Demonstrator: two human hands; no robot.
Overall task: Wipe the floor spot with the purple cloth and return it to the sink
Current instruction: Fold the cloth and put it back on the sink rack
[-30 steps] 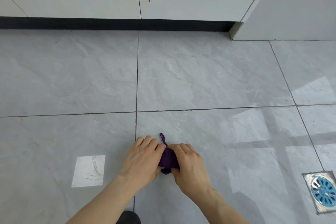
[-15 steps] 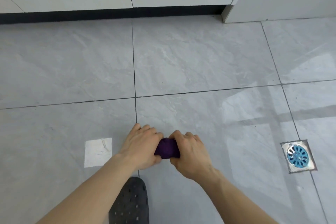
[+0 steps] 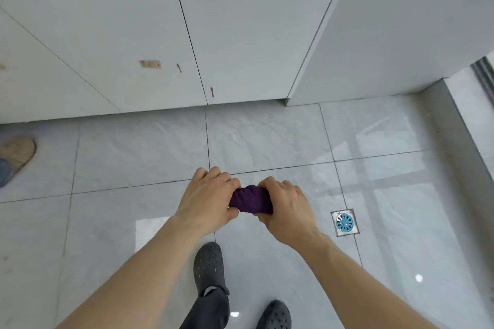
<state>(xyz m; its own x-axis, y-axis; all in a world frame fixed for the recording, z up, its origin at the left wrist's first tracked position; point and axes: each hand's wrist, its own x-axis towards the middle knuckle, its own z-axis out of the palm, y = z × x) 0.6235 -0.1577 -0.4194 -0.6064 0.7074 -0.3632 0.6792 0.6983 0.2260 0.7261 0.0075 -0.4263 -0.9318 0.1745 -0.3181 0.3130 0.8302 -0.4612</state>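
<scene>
The purple cloth (image 3: 250,199) is bunched into a small roll, held well above the grey tile floor (image 3: 133,157). My left hand (image 3: 207,199) grips its left end and my right hand (image 3: 287,209) grips its right end, fingers curled over it. Only the middle of the cloth shows between the two hands. No sink is in view, and I cannot make out a spot on the tiles.
White cabinet doors (image 3: 120,35) with small brown stains rise ahead, and a white panel (image 3: 387,35) stands to the right. A floor drain with a blue grate (image 3: 344,222) lies right of my hands. My dark clogs (image 3: 208,264) are below. Another person's shoe (image 3: 16,155) is at far left.
The cloth has left the floor, lifted in both hands. The view has risen: the cabinets fill the top, my feet appear below, and the floor is farther away.
</scene>
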